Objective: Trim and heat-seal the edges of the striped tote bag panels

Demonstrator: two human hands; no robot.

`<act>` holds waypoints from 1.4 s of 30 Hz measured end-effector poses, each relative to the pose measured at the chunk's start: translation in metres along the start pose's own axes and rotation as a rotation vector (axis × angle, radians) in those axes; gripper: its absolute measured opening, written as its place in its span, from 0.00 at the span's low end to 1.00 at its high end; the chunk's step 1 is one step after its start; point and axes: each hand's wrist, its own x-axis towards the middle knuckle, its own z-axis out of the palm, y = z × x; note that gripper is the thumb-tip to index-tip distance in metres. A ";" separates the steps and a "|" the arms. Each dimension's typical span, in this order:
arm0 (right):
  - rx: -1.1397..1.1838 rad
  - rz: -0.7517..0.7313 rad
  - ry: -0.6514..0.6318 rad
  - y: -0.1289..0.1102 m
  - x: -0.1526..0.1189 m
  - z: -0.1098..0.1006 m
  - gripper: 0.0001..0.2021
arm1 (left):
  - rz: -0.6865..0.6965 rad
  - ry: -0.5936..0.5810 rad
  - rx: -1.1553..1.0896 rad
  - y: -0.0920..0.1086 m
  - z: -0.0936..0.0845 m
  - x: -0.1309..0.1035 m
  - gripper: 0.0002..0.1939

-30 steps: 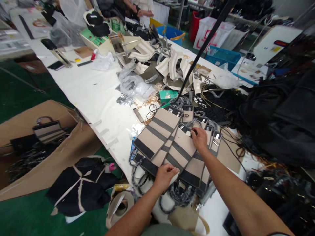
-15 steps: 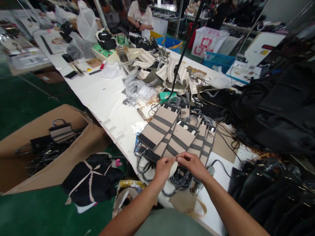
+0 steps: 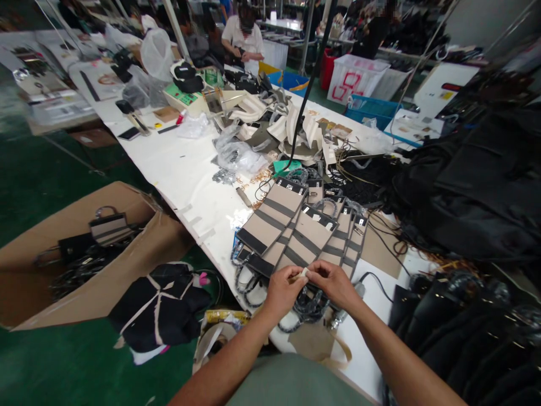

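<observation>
Close together at the front edge of a pile of beige bags with dark stripes [image 3: 313, 231], my two hands meet at the fingertips. My left hand [image 3: 282, 290] is closed, pinching a small cream-coloured piece [image 3: 302, 273] between thumb and finger. My right hand [image 3: 332, 282] is closed too, its fingertips on the other end of that piece. Bag handles wrapped in clear plastic [image 3: 310, 304] lie just below the hands. A metal tool [image 3: 340, 317] rests beside my right wrist.
An open cardboard box [image 3: 97, 282] with bags stands at the left, near a black bundle [image 3: 158, 310]. Black bags [image 3: 469, 327] are heaped at the right. Cream strips [image 3: 291, 124] cover the worktable's middle. A person [image 3: 243, 39] sits beyond.
The cream piece now shows as a small bit between my fingertips, where a larger pale rounded part hung below them before. The view has shifted slightly.
</observation>
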 end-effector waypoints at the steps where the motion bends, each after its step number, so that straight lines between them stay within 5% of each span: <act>1: -0.056 -0.024 0.019 0.000 0.000 -0.002 0.11 | -0.001 0.014 0.028 0.000 0.000 0.000 0.08; 5: -0.342 -0.207 0.091 -0.009 0.003 -0.009 0.13 | 0.009 0.031 0.118 0.000 0.000 0.005 0.07; 9: -0.684 -0.378 -0.065 -0.033 0.013 -0.015 0.08 | 0.041 0.015 0.204 -0.001 -0.002 0.013 0.06; 13: -0.993 -0.390 -0.215 -0.050 0.030 -0.014 0.06 | 0.074 0.003 0.275 0.000 -0.005 0.023 0.08; 17: -1.029 -0.347 -0.222 -0.043 0.051 -0.010 0.06 | 0.107 0.000 0.320 0.002 -0.011 0.033 0.08; 22: -0.655 -0.160 0.100 -0.019 0.099 -0.034 0.08 | 0.169 -0.019 0.287 -0.010 -0.007 0.039 0.13; 27: -0.456 -0.024 0.355 -0.003 0.174 -0.064 0.16 | -0.164 -0.049 -0.052 -0.050 0.012 0.048 0.11; 32: -0.485 0.044 0.455 0.005 0.232 -0.057 0.17 | -0.271 -0.060 -0.125 -0.076 0.018 0.066 0.11; 42: -0.714 0.198 0.636 0.016 0.244 -0.035 0.16 | -0.327 -0.086 -0.124 -0.077 0.017 0.068 0.13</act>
